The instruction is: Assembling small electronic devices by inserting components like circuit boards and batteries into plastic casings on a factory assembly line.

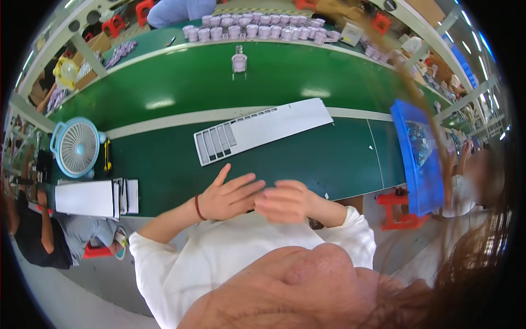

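My left hand (230,197), with a dark red cord round its wrist, is held over the near edge of the green table, fingers spread and thumb up. Beside it my right hand (284,203) has its fingers stretched toward the left hand's fingertips and is slightly blurred. Nothing shows in either hand; whether they touch, I cannot tell. Just beyond them a long white sheet (285,120) lies slanted on the table. Its left end has a ladder-like grid of grey rectangles, and smaller ones run along its far edge.
A blue fan (79,148) stands at the left by a yellow-and-black cutter (108,157) and a stack of white sheets (85,198). At right, a blue bin (413,181) holds small bags. One lilac cup (239,62) sits on the green belt; several more (263,32) stand behind it.
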`<state>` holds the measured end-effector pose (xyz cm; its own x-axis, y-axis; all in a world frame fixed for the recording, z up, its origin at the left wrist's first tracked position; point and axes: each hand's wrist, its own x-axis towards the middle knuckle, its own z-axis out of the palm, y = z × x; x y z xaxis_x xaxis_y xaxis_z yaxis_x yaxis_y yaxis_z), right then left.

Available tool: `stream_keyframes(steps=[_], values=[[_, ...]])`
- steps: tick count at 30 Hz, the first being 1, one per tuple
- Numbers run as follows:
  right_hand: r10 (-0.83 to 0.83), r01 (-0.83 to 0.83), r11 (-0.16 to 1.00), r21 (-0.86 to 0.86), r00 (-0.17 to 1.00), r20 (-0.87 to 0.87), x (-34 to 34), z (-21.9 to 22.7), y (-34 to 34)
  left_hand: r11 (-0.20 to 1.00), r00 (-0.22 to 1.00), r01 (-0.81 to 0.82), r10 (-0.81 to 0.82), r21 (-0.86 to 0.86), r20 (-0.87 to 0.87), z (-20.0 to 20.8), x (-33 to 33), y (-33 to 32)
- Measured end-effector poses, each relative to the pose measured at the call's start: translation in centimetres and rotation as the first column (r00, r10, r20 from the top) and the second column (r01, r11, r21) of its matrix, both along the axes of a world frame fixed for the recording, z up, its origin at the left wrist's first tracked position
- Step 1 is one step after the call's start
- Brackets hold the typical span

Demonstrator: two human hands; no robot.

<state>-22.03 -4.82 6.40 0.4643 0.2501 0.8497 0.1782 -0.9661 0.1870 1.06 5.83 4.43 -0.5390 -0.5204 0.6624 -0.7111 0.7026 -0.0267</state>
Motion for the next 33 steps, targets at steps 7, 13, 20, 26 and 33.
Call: stream_keyframes(steps=[7, 13, 20, 26, 33], values=[[0.077, 0.023, 0.883, 0.469, 0.978, -0.192, 4.5, -7.6, -2.4, 0.765, 0.994, -0.004, 0.072, 0.644, -0.08, -6.9, -1.7, -2.8], [0.164, 0.007, 0.793, 0.609, 0.96, -0.225, 5.0, -9.5, -1.8, 0.665, 0.939, 0.233, 0.034, 0.709, -0.341, -10.4, -2.0, -2.8], [0.275, 0.003, 0.678, 0.735, 0.927, -0.257, 4.9, -10.4, -2.1, 0.643, 0.951, 0.218, 0.027, 0.734, -0.307, -14.5, -1.8, -3.3], [0.261, 0.016, 0.674, 0.739, 0.93, -0.258, 5.3, -11.0, -1.6, 0.615, 0.938, 0.229, 0.066, 0.754, -0.339, -15.7, -1.6, -2.4], [0.187, 0.046, 0.703, 0.71, 0.951, -0.246, 5.8, -11.6, -1.6, 0.706, 0.92, 0.319, -0.069, 0.633, -0.386, -16.9, 0.1, -2.7]])
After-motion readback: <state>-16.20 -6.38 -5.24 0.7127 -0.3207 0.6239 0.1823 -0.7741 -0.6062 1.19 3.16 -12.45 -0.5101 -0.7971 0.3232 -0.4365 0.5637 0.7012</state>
